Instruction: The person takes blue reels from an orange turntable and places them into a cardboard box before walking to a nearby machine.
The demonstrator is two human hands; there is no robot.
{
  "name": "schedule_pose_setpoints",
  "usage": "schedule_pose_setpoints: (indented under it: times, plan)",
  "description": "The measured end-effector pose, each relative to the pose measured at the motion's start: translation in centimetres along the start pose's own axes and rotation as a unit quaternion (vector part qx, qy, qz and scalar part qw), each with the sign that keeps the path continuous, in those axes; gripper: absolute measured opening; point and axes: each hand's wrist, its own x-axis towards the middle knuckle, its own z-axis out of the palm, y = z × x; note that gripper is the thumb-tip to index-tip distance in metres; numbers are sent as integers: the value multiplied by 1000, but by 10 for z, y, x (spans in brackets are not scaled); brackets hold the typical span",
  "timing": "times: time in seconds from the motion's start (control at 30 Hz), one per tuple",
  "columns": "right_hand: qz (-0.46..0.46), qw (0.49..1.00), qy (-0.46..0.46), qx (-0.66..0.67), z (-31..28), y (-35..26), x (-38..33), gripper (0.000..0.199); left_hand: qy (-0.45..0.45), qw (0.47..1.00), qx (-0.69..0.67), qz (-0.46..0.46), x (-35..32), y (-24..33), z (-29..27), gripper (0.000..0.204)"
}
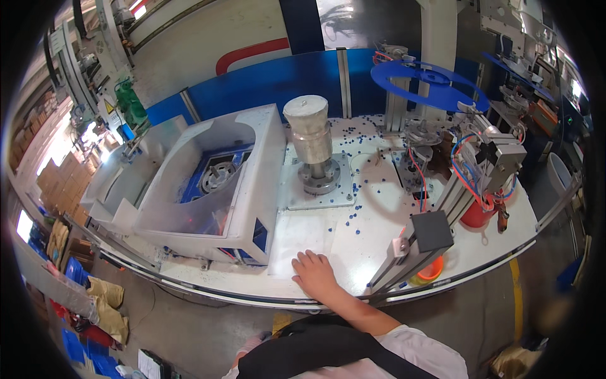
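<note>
1. The right hand lies flat, palm down and fingers spread, on a clear plastic sheet at the near edge of the white counter; it holds nothing, only presses on the sheet.
2. The left hand barely shows at the lower edge, low by the dark apron (a pinkish glimpse, perhaps gloved); I cannot tell whether it is open or closed, or whether it holds anything.
3. The sheet sits between the white machine housing on the left and a slanted aluminium rail with a black end block on the right, in front of the metal cylinder standing upright on its base plate.
4. Small blue caps lie scattered over the counter, several near the sheet.
5. Risks, as I judge them: the sheet lies close to the counter's rim, so a sliding palm could drag it off the edge; a sweep rightward could knock the wrist against the rail; loose caps could be brushed to the floor.
</note>
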Motion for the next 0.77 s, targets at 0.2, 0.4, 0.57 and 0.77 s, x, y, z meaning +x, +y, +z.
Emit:
schedule_pose_setpoints:
  times: [0.2,0.4,0.57,0.77]
  plan:
    - [4,998,56,26,2,5,-6,33,-30,999,18,-5,-3,7,7,62]
    - [13,994,70,79,2,10,-8,31,-46,996,72,-6,24,-11,25,63]
    - [12,993,63,96,3,11,-7,27,-59,995,71,26,61,-43,46,57]
    - [8,993,63,101,11,18,-7,22,-64,994,49,67,64,-23,41,62]
